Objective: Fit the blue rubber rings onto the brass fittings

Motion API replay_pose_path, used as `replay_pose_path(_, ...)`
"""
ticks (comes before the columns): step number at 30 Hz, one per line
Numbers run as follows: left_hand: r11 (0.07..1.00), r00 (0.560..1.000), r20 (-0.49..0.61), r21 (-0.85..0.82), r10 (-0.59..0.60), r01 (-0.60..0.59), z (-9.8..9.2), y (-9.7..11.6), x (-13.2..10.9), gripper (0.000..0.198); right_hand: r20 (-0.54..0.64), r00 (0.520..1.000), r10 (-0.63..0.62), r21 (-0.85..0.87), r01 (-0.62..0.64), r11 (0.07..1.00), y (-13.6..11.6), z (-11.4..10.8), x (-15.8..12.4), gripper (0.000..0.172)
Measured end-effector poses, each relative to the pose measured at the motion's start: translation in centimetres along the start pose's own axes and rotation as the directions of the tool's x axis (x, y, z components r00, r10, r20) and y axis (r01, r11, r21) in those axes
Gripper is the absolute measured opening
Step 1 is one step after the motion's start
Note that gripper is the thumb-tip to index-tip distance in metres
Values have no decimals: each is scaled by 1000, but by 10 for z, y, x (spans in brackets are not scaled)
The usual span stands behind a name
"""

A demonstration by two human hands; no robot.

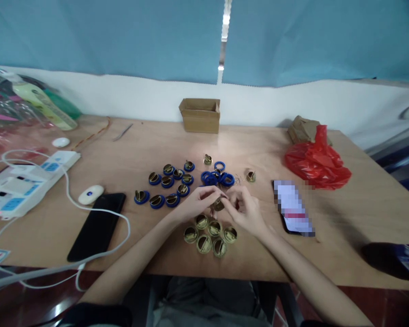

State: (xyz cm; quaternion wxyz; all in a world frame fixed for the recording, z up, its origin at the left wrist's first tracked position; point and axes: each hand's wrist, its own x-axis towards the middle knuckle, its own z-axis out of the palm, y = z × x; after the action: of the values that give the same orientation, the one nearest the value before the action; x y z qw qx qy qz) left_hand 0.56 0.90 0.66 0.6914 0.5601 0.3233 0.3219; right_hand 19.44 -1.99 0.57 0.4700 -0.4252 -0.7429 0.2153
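At nine o'clock from the work, a dark phone [97, 227] is lain across by a white cable [128, 227], both well apart from the fingers. At about ten o'clock, the ringed discs [167, 181] are gathered loosely, each with its bar face up. By the left hand [198, 200], the near edge of the held disc [218, 205] is pinched between thumb and fingers, just above the table [255, 145]. At six o'clock, the bare discs [203, 244] are clustered, bars also up; at twelve, the blue rings [228, 180] are heaped just beyond the fingertips, with the far disc [207, 159] past them. By the right hand [244, 210], the held disc is gripped from the other side, thumb and fingertips brought close together; what is being done to its bar is too small and half hidden to tell. The disc is probably best steadied by its rim on the left, so that pressure from the right can be applied lightly and the bar is not bent. The fingertips should be kept clear of any pin point. At one to two o'clock, thin wires [237, 180] and the lone disc [251, 175] could easily be brushed by the right knuckles.
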Motion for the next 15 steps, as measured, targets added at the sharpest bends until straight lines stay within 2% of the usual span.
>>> replay_pose_path(5,1000,999,38,23,-16,15,0,3,-1,37,95,980,176,194,-191,962,0,4,3,25)
replay_pose_path(9,1000,999,37,-5,-13,13,0,3,-2,36,245,940,236,297,-304,905,0,5,6,12)
replay_pose_path(12,996,1000,6,-87,-22,23,0,0,-1,40,310,922,232,343,-336,877,3,3,7,13)
replay_pose_path(15,972,999,3,-229,-54,54,0,-3,0,44,284,930,234,335,-325,884,6,2,8,16)
